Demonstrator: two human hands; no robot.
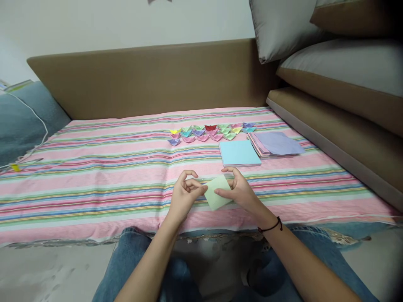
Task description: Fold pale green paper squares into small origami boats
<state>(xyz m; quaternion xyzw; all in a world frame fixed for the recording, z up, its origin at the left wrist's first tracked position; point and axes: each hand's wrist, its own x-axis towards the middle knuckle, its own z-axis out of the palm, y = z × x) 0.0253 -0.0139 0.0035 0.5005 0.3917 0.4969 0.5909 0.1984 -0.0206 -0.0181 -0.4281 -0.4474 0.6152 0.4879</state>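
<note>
A small pale green folded paper (217, 197) is held up over the striped cloth, turned like a diamond. My left hand (188, 191) pinches its left corner between thumb and finger, the other fingers curled. On the right side my right hand (238, 188) grips the same paper, thumb on its front face, index finger raised above it. Beyond the hands lies a stack of light blue square paper (239, 153). Touching its right side is a looser pile topped with a lavender sheet (278, 143).
Several small folded paper boats (210, 128) in mixed colours stand in rows behind the blue stack. The striped cloth (126, 176) covers the seat up to a brown backrest (157, 82). Large cushions (340, 67) are piled on the right. A white cable (34, 113) lies at the left.
</note>
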